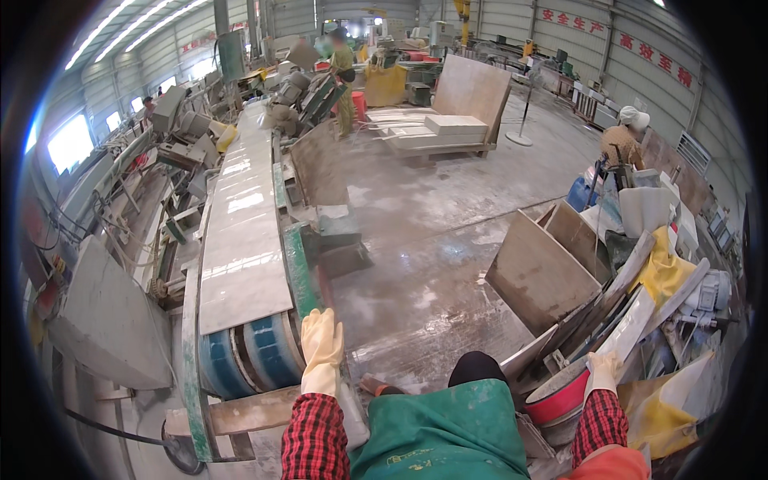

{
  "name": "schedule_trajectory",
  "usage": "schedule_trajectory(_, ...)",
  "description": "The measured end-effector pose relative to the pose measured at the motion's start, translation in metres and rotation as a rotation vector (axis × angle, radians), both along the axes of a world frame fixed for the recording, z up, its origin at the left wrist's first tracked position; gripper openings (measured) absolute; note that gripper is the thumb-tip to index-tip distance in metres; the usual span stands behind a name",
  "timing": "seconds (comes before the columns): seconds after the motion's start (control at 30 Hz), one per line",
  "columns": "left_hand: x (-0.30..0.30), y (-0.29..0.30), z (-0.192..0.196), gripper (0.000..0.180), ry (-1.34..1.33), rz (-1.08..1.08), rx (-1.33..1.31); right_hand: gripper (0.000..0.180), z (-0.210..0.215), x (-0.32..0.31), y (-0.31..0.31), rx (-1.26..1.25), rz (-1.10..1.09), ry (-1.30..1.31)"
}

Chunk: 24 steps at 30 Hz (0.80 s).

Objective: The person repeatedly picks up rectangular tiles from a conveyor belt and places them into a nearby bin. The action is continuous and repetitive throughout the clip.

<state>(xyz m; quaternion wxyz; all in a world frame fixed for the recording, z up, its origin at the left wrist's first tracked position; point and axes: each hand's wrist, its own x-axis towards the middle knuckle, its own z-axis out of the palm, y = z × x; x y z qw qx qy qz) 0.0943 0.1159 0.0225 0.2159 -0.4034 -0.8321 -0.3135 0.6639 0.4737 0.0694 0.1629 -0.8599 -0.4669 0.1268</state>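
pale slab (244,280) lies flat on the conveyor at left, its near edge just short of the blue-banded roller (272,356); further slabs run on behind it, cross seams showing between them. judged handling: heavy for its thickness, stiff, no give at all, likely brittle at corners and thin edges; the upper face is glossy with window light (wet or polished, cannot tell which), so probably slippery under a glove. best hold, in my estimate: both side edges near the front end, palms under, load kept level, no pinching at one corner. left hand (322,342), in a cream glove, is at the right side of the roller beside the green rail (300,268); fingers close together and bent, nothing seen in them, fingertip contact hidden. right hand (604,370), gloved likewise, is well apart from the slab, at the upper rim of the red-banded drum (556,400); fingers curled, cannot tell whether they grip it or only rest. writing: large red characters (656,58) on the far wall, content not copied; small yellowish marks on the green apron (440,432), too faint to make out; no label or brand visible on the slab
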Motion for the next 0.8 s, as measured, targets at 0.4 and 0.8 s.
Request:
schedule_trajectory(0.4, -0.006, -0.001, 0.0, 0.031, -0.203, 0.029, -0.027, 0.082, 0.066, 0.014, 0.027, 0.299, -0.144, 1.016)
schedule_trajectory(0.8, 0.078, 0.094, 0.097, 0.065, -1.752, -0.452, 0.709, 0.084, 0.08, -0.285, -0.031, 0.045, 1.564, 0.832)
